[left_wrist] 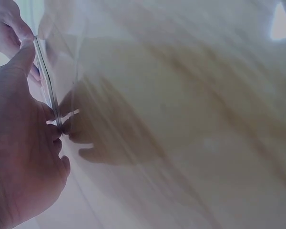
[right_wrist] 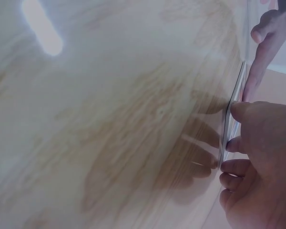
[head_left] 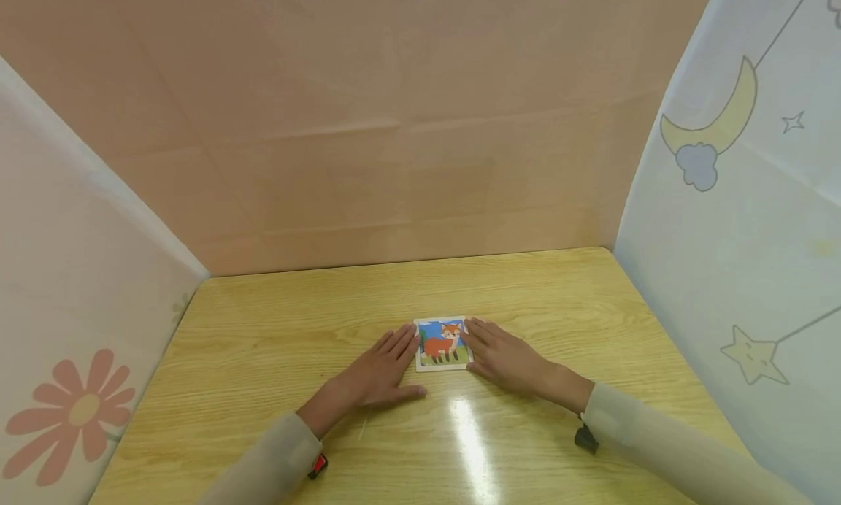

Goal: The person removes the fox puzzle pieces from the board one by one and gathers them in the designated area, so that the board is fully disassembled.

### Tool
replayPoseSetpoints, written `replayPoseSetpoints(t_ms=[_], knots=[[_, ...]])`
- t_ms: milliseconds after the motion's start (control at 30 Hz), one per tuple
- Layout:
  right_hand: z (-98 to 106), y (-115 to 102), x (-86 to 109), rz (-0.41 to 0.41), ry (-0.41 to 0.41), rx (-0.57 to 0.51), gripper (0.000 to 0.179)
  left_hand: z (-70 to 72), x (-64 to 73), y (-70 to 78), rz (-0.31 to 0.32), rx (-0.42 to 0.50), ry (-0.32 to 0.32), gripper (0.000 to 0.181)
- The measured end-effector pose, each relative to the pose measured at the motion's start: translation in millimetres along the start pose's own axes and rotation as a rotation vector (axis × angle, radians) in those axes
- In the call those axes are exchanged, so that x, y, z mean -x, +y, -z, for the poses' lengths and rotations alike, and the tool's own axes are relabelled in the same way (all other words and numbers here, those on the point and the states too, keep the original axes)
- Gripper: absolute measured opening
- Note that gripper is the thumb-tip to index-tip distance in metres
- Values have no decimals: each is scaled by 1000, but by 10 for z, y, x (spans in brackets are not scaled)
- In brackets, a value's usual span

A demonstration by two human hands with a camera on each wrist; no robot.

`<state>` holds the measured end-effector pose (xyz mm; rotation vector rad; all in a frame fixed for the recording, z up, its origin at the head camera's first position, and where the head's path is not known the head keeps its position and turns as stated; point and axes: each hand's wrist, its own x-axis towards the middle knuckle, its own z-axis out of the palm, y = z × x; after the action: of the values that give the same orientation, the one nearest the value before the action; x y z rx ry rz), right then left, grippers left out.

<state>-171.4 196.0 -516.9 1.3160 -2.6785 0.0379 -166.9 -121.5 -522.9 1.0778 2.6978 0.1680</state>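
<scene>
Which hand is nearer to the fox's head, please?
Right: the right hand touches the card beside the fox's head; the left hand is at the card's left edge, farther away.

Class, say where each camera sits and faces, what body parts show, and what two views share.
Head: on the head, looking forward and down at the table and fox picture; left hand, right hand, sleeves show.
Left wrist: worn there, looking across the table; left hand, part of right hand.
Right wrist: worn there, looking across the table; right hand, part of left hand.
Wrist views share the fox picture, edge-on.
</scene>
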Motion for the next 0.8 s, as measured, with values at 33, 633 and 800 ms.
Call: replayPoseSetpoints(t_ms=[33, 633, 800], knots=[[-6, 1, 6, -3, -5, -4, 61, 1, 2, 5, 2, -3, -3, 101], [57, 72, -22, -51, -71, -138, 60, 40, 36, 38, -1, -4, 17, 96], [123, 137, -127, -56, -34, -194, 52, 52, 42, 35, -5, -26, 20, 95]])
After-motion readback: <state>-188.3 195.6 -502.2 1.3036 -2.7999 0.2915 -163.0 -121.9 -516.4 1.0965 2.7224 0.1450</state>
